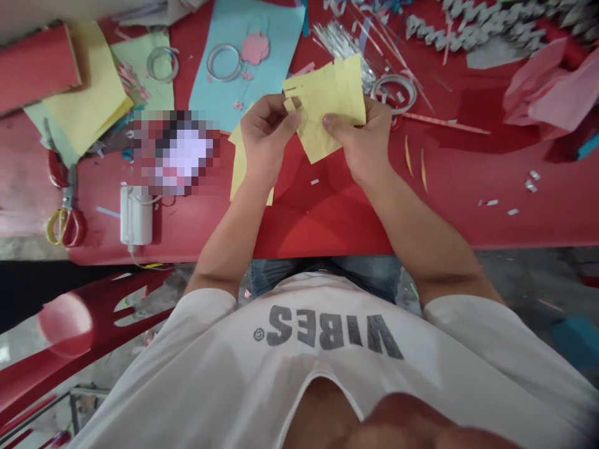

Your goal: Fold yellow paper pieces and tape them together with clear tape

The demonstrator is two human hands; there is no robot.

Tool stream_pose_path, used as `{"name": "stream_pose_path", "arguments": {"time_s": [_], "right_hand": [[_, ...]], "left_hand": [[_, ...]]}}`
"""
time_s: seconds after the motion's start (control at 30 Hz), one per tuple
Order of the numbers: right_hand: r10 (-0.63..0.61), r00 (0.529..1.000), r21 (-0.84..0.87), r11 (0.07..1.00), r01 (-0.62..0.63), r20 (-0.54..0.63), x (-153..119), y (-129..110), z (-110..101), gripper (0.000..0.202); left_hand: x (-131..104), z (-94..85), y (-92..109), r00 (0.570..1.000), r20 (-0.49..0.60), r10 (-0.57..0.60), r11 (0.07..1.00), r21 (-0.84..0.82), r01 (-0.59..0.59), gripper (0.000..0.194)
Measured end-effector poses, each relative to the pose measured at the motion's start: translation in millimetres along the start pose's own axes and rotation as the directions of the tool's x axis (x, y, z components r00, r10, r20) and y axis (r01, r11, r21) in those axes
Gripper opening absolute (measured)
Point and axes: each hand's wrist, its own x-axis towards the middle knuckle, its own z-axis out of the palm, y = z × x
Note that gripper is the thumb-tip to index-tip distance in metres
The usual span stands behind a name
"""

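Note:
A yellow sheet of paper (322,134), with slits cut along its far left edge, is held up above the red table. My left hand (269,134) is closed, pinching a small folded strip at the sheet's left side between thumb and fingers. On the right, my right hand (367,137) grips the same sheet, thumb on top and fingers hidden beneath it. Another yellow paper piece (239,171) lies on the table, partly under my left forearm. A tape roll (397,93) rests just beyond my right hand, near a thin striped stick (447,123).
Scissors (68,193) and a white power bank (136,215) with a cable lie left, near a blurred-out device (185,156). A blue sheet (201,87) carries another tape roll (224,62) and a pink flower cutout (255,47). Pink crepe paper (538,87) sits right on the red table (327,231).

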Motion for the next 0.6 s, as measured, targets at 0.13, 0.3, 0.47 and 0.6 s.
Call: {"name": "stream_pose_path", "arguments": {"time_s": [0.13, 0.3, 0.47, 0.6], "right_hand": [[-0.012, 1.0, -0.003, 1.0, 0.012, -0.007, -0.3, -1.3, 0.6, 0.019], [-0.021, 1.0, -0.045, 0.999, 0.02, -0.017, -0.4, -1.3, -0.7, 0.015], [-0.034, 0.999, -0.108, 0.994, 0.035, 0.008, -0.9, -0.4, -2.5, 0.009], [-0.074, 0.997, -0.162, 0.984, 0.075, 0.014, -0.6, 3.2, -5.1, 0.004]], "left_hand": [[2.8, -2.1, -3.3, 0.999, 0.015, 0.034, 0.999, -0.008, -0.034, 0.032], [1.8, -0.1, 0.5, 1.0, -0.007, -0.008, 0.999, 0.034, 0.008, 0.017], [0.9, -0.9, 2.1, 0.997, -0.07, -0.028, 0.994, 0.103, 0.035, 0.022], [3.3, -4.3, 0.4, 0.998, -0.054, -0.014, 0.988, 0.155, 0.022, 0.031]]}}
